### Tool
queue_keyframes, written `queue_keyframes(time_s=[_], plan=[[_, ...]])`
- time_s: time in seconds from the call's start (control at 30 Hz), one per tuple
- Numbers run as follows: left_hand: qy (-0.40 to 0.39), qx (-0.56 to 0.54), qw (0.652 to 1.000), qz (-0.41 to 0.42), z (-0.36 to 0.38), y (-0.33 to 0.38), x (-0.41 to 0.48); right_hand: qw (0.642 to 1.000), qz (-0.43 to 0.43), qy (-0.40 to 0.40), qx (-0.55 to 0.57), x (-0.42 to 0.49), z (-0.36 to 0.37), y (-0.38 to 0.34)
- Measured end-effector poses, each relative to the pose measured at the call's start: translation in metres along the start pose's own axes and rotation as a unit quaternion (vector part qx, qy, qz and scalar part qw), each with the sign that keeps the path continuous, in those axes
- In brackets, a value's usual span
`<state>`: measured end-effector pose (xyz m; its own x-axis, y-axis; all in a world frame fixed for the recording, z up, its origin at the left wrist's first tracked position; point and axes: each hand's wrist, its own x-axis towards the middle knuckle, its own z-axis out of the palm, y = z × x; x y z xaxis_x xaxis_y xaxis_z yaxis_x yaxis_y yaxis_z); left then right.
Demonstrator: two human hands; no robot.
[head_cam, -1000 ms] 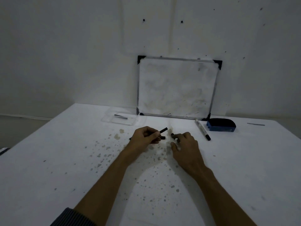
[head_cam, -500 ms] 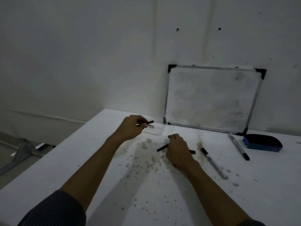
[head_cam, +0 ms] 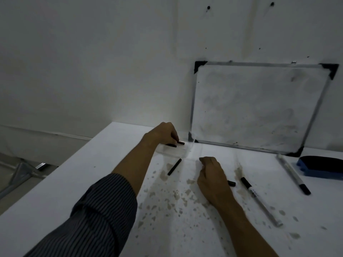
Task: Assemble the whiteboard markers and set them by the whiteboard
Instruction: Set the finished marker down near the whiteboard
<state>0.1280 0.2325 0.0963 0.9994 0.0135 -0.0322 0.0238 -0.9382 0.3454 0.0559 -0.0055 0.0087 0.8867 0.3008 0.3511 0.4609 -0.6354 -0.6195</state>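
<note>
- Left hand [head_cam: 161, 134] pinches a small dark marker piece [head_cam: 180, 143] over the clear tray [head_cam: 174, 152], beside the whiteboard [head_cam: 256, 108]
- Loose black stick [head_cam: 174, 166]: light, stiff, likely rolls; grip mid-length
- Right hand [head_cam: 211, 177] curled on the stained white table [head_cam: 111, 154]; hold unclear
- Two markers [head_cam: 259, 200] lie right, near the eraser [head_cam: 323, 166]
</note>
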Motion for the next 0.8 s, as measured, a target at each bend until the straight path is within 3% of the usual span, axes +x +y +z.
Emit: queue_keyframes(time_s=[0.23, 0.4, 0.5, 0.6, 0.8], plan=[[0.012, 0.002, 1.000, -0.022, 0.006, 0.000, 0.003, 1.000, -0.013, 0.001, 0.005, -0.001, 0.002, 0.002], [0.074, -0.015, 0.997, -0.001, -0.009, 0.011, -0.021, 1.000, -0.009, -0.018, 0.011, -0.003, -0.002, -0.003], [0.139, -0.064, 0.988, 0.036, -0.007, 0.031, -0.054, 0.996, -0.033, -0.028, 0.082, -0.007, -0.015, -0.014], [0.182, -0.104, 0.975, 0.066, 0.011, 0.055, -0.095, 0.983, -0.035, 0.013, 0.180, -0.019, -0.033, -0.020], [0.160, -0.139, 0.973, 0.090, 0.073, 0.102, -0.145, 0.958, 0.053, 0.061, 0.277, -0.056, -0.075, -0.005]])
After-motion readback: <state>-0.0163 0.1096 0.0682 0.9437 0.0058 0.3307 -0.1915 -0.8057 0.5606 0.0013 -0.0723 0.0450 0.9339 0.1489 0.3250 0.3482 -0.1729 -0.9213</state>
